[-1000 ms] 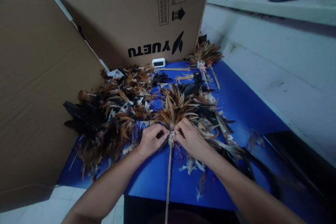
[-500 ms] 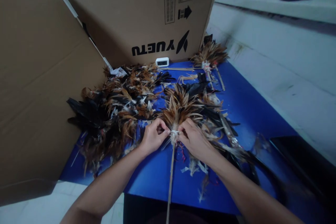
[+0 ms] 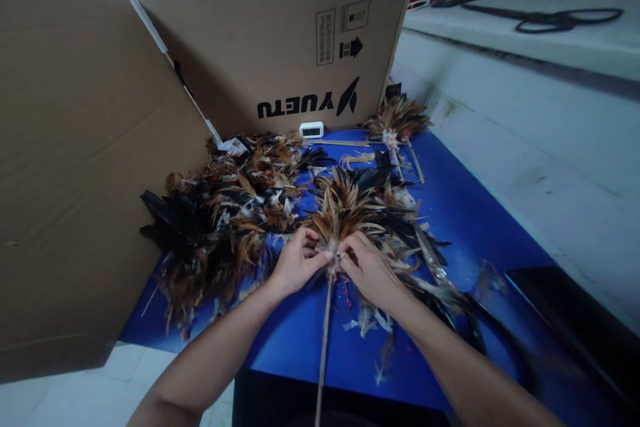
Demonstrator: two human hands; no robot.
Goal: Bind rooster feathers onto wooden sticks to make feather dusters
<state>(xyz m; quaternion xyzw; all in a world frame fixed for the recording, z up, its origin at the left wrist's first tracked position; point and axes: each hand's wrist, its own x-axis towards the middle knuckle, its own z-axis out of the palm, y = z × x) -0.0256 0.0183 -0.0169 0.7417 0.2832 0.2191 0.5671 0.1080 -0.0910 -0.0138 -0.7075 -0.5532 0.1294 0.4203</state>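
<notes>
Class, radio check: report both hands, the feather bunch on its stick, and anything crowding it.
Left hand and right hand both pinching the feather bunch where it meets the stick. Loose feather pile crowding the left, on blue table.

I've got both forearms reaching forward, converging at centre | left hand [image 3: 296,265] knuckles up, fingers curled, thumb and forefinger pinched | right hand [image 3: 369,269] mirrors it, fingertips [image 3: 344,257] pinched, nearly touching the left's

Two bare forearms, left hand [image 3: 296,265], right hand [image 3: 371,271], no sleeves
</notes>
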